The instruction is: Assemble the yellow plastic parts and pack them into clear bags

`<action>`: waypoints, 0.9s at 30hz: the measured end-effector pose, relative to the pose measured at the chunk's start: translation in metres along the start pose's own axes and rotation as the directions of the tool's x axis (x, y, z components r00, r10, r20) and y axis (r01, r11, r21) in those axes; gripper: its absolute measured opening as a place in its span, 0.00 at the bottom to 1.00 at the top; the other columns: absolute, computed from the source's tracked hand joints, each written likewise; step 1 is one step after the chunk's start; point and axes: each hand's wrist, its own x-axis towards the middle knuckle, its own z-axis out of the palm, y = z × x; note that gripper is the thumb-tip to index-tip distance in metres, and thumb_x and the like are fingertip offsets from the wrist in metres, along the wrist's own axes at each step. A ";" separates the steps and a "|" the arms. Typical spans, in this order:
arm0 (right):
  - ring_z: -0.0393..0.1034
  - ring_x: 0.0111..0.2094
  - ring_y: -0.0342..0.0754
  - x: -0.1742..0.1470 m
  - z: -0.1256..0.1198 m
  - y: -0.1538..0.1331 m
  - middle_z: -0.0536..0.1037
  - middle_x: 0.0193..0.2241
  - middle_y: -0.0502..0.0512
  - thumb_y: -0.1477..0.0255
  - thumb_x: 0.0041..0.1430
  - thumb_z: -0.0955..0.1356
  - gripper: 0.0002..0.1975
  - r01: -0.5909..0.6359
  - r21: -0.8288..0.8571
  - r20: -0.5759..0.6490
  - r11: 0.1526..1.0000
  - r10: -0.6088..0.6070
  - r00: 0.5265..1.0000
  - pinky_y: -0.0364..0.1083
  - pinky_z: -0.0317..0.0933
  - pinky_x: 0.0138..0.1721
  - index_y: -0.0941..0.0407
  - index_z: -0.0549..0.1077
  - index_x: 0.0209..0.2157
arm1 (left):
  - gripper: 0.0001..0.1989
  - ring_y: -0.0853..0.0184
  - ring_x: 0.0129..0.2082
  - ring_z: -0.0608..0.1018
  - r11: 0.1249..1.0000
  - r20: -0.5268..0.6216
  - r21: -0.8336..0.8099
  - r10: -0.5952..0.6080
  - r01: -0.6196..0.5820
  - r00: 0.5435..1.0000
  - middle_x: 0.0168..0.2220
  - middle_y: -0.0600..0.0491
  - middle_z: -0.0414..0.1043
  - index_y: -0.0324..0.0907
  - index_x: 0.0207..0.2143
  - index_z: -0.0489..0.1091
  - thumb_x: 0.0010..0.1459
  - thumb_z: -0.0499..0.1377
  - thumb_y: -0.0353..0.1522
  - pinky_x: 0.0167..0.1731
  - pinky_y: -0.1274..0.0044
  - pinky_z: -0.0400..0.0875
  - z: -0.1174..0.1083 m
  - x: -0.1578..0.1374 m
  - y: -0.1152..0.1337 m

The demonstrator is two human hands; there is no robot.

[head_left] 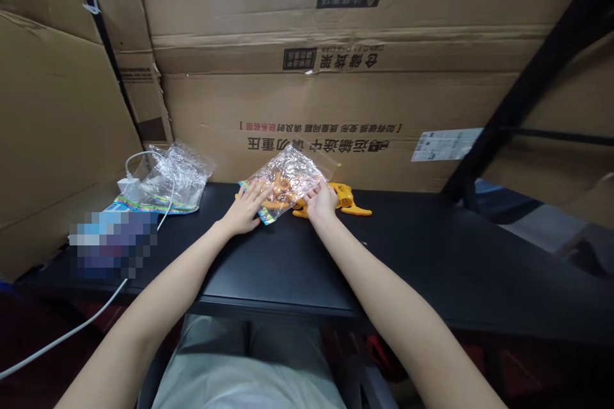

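A clear plastic bag (pixel 303 169) with a coloured printed edge lies tilted on the black table, with orange plastic parts (pixel 282 188) showing through it. My left hand (pixel 247 206) rests on the bag's printed end, fingers spread. At the other end, my right hand (pixel 320 199) has its fingers curled against the clear film, gripping it; the fingertips are partly hidden. More orange plastic parts (pixel 346 198) lie on the table just behind and to the right of my right hand.
To the left are other clear plastic bags (pixel 180 172), a white charger plug (pixel 129 188) with a cable and a blurred-out item (pixel 112 244). Cardboard sheets (pixel 307 96) stand behind the black table (pixel 407 255). A black metal post (pixel 518 96) slants up at the right.
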 end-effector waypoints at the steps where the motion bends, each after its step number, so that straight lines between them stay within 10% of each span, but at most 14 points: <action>1: 0.72 0.26 0.41 -0.001 0.001 -0.001 0.72 0.23 0.44 0.70 0.58 0.63 0.06 -0.020 0.017 -0.029 1.000 0.021 0.999 0.45 0.70 0.30 0.54 0.61 0.29 | 0.40 0.55 0.67 0.40 0.999 0.025 0.020 0.027 -0.028 0.999 0.68 0.46 0.37 0.44 0.65 0.48 0.48 0.53 0.22 0.62 0.57 0.30 0.002 0.002 0.005; 12: 0.76 0.31 0.43 -0.010 0.004 -0.010 0.75 0.34 0.50 0.70 0.61 0.63 0.05 -0.112 0.015 0.045 0.994 0.111 0.993 0.47 0.70 0.35 0.53 0.60 0.33 | 0.31 0.61 0.67 0.48 0.974 -0.048 0.095 -0.204 0.207 0.978 0.66 0.50 0.47 0.47 0.63 0.54 0.57 0.45 0.24 0.63 0.60 0.34 -0.011 0.015 -0.029; 20: 0.76 0.30 0.43 -0.020 0.008 -0.007 0.75 0.29 0.46 0.74 0.59 0.64 0.03 -0.099 -0.037 0.051 0.994 0.101 0.994 0.45 0.71 0.33 0.54 0.62 0.33 | 0.33 0.54 0.66 0.49 0.709 -0.016 0.446 -0.604 0.547 0.797 0.67 0.45 0.44 0.45 0.65 0.48 0.57 0.42 0.22 0.58 0.51 0.45 -0.041 -0.023 -0.103; 27: 0.76 0.29 0.44 -0.022 0.008 -0.004 0.75 0.28 0.46 0.74 0.56 0.66 0.06 -0.057 -0.101 0.072 0.993 0.065 0.995 0.43 0.71 0.30 0.54 0.62 0.32 | 0.22 0.49 0.60 0.60 0.480 -0.032 0.613 -0.778 0.627 0.627 0.58 0.33 0.60 0.35 0.54 0.66 0.60 0.45 0.30 0.52 0.59 0.59 -0.068 -0.038 -0.125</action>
